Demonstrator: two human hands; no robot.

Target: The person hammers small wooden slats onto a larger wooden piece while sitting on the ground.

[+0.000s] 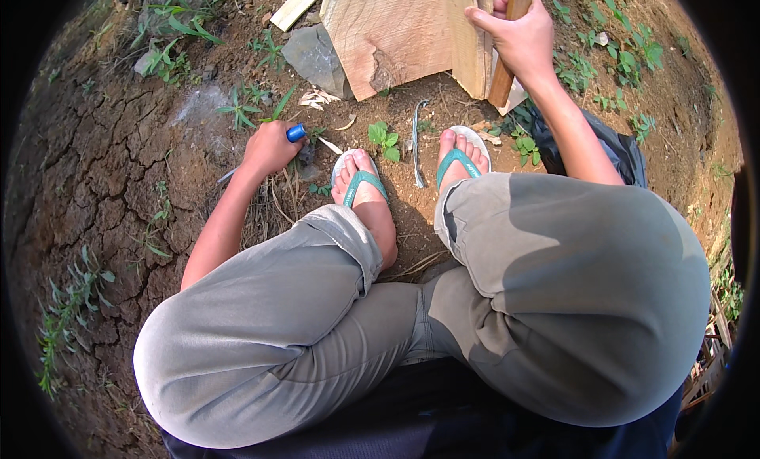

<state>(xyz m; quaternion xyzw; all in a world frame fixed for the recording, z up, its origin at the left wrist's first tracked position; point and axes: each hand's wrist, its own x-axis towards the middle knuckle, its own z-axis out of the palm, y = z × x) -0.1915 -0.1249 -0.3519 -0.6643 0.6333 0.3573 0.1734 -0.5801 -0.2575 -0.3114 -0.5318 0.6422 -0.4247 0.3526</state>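
Observation:
My left hand (pixel 271 148) is closed low over the ground, left of my feet. It grips a tool with a blue handle (pixel 296 133); a thin metal end (pixel 227 175) pokes out on the far side of my wrist, and the fist hides the rest. Up at the right, the fingers of my right hand (pixel 529 45) wrap round a reddish-brown wooden bar (pixel 507 69), whose top runs out of view. Right beside it stands a pale, narrow wooden piece (pixel 469 43), near my thumb. A broad light-wood board (pixel 388 31) adjoins that piece on its left.
A grey stone (pixel 317 59) lies against the board's left side, with a wood offcut (pixel 294 9) beyond. Wood shavings (pixel 318 99) and a pale strip (pixel 417 146) lie near my sandalled feet. Black plastic (pixel 625 146) sits under my right forearm. The soil is cracked at left.

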